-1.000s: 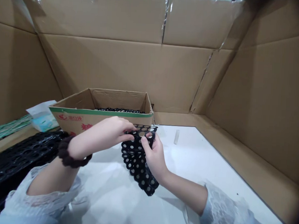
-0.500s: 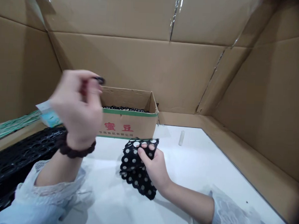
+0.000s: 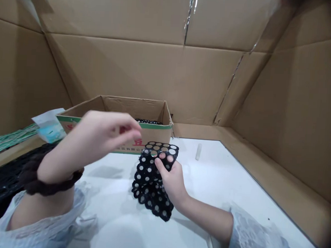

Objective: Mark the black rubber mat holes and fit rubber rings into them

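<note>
A black sheet with rows of round holes and scalloped edges (image 3: 148, 175) is held over the white table, its upper part bent back. My right hand (image 3: 173, 180) grips it at the right side, thumb in front and fingers behind, with fingertips showing through holes. My left hand (image 3: 106, 139), wearing a dark scrunchie (image 3: 50, 177) at the wrist, hovers left of the sheet, apart from it. Its thumb and fingers are loosely curved, a small gap between them, slightly blurred. Nothing shows between them.
An open cardboard box (image 3: 154, 132) with black dotted pieces inside stands behind the hands. Black perforated material (image 3: 1, 178) lies at left, near green-white strands (image 3: 12, 138) and a blue-white packet (image 3: 50, 127). A clear tube (image 3: 198, 151) lies on the white table (image 3: 223, 190). Cardboard walls surround it.
My left hand has come down and rightward toward the sheet; the small black thing at its fingertips no longer shows. The sheet's top has tilted, showing more holes, still in my right hand.
</note>
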The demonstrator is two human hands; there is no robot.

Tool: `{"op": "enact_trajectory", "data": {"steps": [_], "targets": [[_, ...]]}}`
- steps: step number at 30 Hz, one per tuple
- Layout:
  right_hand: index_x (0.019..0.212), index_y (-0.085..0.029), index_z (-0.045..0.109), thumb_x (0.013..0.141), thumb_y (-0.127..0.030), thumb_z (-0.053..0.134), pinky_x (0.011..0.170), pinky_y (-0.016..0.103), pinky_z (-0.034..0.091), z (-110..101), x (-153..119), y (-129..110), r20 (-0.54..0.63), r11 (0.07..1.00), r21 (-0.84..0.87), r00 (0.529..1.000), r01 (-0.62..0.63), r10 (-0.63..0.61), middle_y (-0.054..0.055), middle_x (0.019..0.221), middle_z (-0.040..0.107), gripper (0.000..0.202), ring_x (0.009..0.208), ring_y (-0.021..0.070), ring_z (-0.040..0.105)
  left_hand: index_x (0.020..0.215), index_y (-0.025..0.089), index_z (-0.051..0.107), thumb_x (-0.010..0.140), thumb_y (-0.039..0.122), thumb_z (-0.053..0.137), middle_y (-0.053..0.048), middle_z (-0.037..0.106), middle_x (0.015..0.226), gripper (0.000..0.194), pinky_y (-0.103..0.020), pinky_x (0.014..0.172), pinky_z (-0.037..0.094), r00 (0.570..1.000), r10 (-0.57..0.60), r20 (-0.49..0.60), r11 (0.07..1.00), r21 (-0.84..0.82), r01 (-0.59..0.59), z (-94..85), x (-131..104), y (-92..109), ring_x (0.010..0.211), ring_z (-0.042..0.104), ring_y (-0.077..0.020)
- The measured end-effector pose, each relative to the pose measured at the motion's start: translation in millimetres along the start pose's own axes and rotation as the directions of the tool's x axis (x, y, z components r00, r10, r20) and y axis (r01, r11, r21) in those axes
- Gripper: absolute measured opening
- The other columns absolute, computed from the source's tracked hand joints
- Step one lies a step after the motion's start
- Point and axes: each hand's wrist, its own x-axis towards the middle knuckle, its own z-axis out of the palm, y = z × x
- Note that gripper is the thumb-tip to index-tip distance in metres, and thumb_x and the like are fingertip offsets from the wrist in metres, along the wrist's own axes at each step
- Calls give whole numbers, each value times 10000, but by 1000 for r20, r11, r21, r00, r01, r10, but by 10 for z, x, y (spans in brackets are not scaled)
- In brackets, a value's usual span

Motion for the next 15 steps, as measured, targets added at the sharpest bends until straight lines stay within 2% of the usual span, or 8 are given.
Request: {"op": "enact_trajectory", "data": {"steps": [2, 3, 5, 8, 12, 13, 14, 15], "targets": [[849, -183, 542, 806, -295, 540, 842, 275, 429, 3, 0, -15, 14, 999, 32, 1000, 23, -24, 7, 876, 624, 120, 888, 157, 579, 896, 264, 633, 801, 445, 522, 45, 659, 793, 232, -201, 589, 416, 933, 150, 328, 988, -89, -128, 112, -5, 29, 672, 583, -109], [852, -184, 541, 812, -291, 533, 846, 274, 428, 4, -1, -21, 20, 999, 44, 999, 32, -33, 7, 882, 623, 114, 894, 156, 579, 921, 258, 628, 807, 429, 517, 30, 663, 839, 233, -213, 619, 421, 886, 183, 425, 983, -110, -150, 196, 9, 25, 727, 595, -129], [855, -184, 541, 819, -284, 524, 846, 274, 428, 5, 1, -29, 29, 997, 56, 999, 43, -45, 8, 882, 621, 108, 900, 157, 577, 927, 243, 621, 820, 365, 507, 8, 662, 863, 199, -233, 651, 416, 853, 183, 490, 983, -107, -150, 370, 63, 13, 773, 599, -152], [850, -180, 536, 823, -286, 516, 838, 277, 429, -3, 6, -49, 35, 997, 49, 998, 53, -54, 11, 870, 614, 111, 891, 160, 574, 823, 212, 624, 806, 277, 508, 13, 650, 745, 134, -221, 603, 397, 857, 150, 493, 984, -156, -83, 511, 175, 17, 686, 582, -130], [882, -174, 532, 817, -308, 521, 847, 283, 422, -14, -25, -68, 34, 998, 30, 998, 60, -61, 22, 888, 606, 150, 896, 163, 563, 715, 170, 598, 775, 329, 534, 10, 649, 711, 182, -201, 558, 421, 844, 116, 523, 915, -387, 114, 367, 250, -13, 643, 575, -114], [879, -173, 529, 813, -316, 525, 845, 284, 423, -11, -44, -57, 27, 999, 17, 998, 49, -50, 22, 874, 601, 157, 886, 163, 562, 729, 166, 598, 777, 355, 525, 0, 654, 726, 209, -211, 566, 437, 889, 42, 456, 901, -401, 164, 298, 238, -44, 654, 583, -121], [874, -174, 524, 811, -323, 526, 840, 286, 425, -4, -67, -37, 18, 1000, 4, 999, 29, -29, 20, 856, 594, 162, 871, 163, 562, 759, 163, 600, 790, 379, 499, -12, 658, 741, 241, -230, 578, 452, 944, -76, 320, 899, -388, 204, 230, 213, -86, 669, 591, -131], [849, -173, 521, 800, -331, 537, 824, 289, 430, 6, -91, -8, 19, 1000, -23, 1000, -4, 4, 16, 817, 584, 166, 838, 163, 563, 806, 161, 603, 812, 398, 457, -24, 660, 758, 278, -253, 593, 463, 969, -202, 143, 904, -354, 241, 168, 181, -137, 688, 599, -141]]}}
